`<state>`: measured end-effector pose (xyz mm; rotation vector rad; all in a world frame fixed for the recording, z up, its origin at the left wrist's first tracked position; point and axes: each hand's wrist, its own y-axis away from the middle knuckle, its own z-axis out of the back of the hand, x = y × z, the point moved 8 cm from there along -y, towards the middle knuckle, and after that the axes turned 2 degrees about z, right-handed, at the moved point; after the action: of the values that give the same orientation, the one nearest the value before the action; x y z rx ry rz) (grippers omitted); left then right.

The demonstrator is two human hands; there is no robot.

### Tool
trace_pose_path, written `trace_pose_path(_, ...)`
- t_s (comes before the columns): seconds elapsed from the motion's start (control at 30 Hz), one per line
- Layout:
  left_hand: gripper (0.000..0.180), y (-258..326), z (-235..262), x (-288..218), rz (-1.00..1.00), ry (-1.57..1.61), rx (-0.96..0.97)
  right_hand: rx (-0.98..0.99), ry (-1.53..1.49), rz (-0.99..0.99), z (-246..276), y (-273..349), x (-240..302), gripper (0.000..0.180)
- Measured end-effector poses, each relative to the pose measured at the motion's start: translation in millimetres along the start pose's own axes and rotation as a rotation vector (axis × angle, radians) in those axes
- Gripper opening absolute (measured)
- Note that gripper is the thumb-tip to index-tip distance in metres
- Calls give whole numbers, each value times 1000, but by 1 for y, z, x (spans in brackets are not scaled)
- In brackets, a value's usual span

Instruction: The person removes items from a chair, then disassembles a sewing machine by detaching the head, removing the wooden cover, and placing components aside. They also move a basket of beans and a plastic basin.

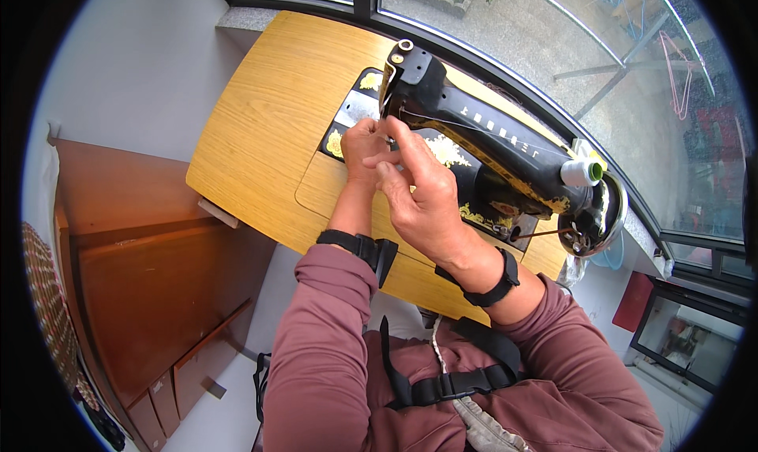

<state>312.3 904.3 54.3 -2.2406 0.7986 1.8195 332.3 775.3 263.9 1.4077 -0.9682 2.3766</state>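
Note:
A black sewing machine [493, 124] with gold decoration stands on a wooden sewing table [260, 112]. Both hands meet just below its head, at the needle area, whose needle is hidden. My left hand [363, 150] is curled beside the metal plate [359, 108], its fingertips partly covered by the right. My right hand [425, 190] comes in from the right with fingers bent and the index fingertip close under the head. Whatever the fingertips pinch is too small to make out. White thread runs along the machine's arm from a thread spool [582, 172] toward the head.
The handwheel [614, 215] is at the machine's right end. Behind the table runs a window frame [505, 45]. A reddish-brown wooden cabinet [150, 286] stands to the left. A black strap with a buckle [462, 382] crosses my lap.

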Motion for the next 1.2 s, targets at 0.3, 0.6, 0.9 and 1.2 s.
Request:
trace_pose_path(0.3, 19, -8, 1, 4, 44, -8, 1, -71, 37, -108, -4, -7, -21, 13)
trace_pose_path(0.6, 16, 0, 5, -21, -76, -295, -12, -78, -894, -720, -22, 1, -44, 11)
trace_pose_path(0.9, 14, 5, 7, -15, -140, -317, -55, 180, -1093, -797, -35, 12, -39, 8)
trace_pose_path(1.2, 16, -10, 7, -4, -194, -416, -68, 153, 462, 475, -5, 0, 25, 27)
